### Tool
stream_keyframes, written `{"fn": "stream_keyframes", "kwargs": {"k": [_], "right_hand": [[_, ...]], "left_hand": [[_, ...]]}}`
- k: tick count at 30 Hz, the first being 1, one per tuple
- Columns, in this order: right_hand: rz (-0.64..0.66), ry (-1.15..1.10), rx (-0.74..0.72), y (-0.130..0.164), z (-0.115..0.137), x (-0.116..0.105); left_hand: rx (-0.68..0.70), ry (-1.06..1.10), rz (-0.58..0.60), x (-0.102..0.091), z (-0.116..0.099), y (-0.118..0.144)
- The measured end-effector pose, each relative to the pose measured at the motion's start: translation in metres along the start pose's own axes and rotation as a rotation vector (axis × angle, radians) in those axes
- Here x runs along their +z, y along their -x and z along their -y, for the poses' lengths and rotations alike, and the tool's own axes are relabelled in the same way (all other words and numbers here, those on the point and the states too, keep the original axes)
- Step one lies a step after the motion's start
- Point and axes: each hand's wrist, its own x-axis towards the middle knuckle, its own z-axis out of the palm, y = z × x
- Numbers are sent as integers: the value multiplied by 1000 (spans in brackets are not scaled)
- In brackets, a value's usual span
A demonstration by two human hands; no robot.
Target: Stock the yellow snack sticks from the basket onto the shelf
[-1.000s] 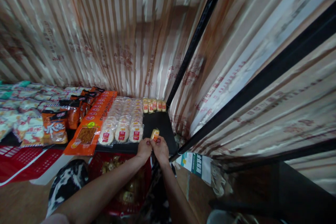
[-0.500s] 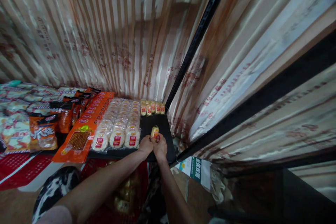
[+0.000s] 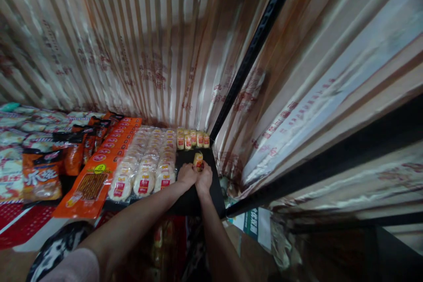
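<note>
- Head view: left hand (image 3: 187,175) and right hand (image 3: 204,177) together over the near right part of a black shelf (image 3: 213,196), both arms reaching forward.
- Small yellow wrapped snack (image 3: 198,160) between the two hands, roughly upright, red label on it, top end sticking out past the fingers.
- Right fingers grasping its lower end on the right side; left fingers curled in against the lower left side, also gripping. Individual fingertips too small to make out. Can't tell whether the snack's bottom touches the shelf.
- Cluster of matching yellow snacks (image 3: 193,139) at the back right corner of the shelf, standing side by side, beyond the held one and apart from it.
- Left of the hands: three front-to-back rows of round white wrapped cakes (image 3: 143,184), red labels, packed close, overlapping.
- Next left: orange stick-snack packs (image 3: 90,185), overlapped in one line, front one overhanging the shelf edge.
- Further left: orange bags with black tops (image 3: 42,178), then white snack bags (image 3: 11,165).
- Black post (image 3: 253,55) rises behind the yellow cluster; pleated printed sheeting (image 3: 155,44) behind everything.
- Low left: red perforated basket (image 3: 24,224), partly under the shelf.
</note>
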Motion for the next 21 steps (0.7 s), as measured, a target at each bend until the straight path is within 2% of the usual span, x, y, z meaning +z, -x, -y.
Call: {"fn": "stream_keyframes", "kwargs": {"k": [3,5,12,21], "right_hand": [[-33,23,-14,-11,-3,5],[-53,27,-20,-18,-5,9],[-131,-1,-55,-44,-7,23],[-171,-39,-90,-69,-5,43]], "left_hand": [[202,-204,-33,-5,-4,-8],[288,-296,-41,-5,-4,-17],[291,-507,-48,-4,7,-56],[437,-601,-122,-4,25,-94]]}}
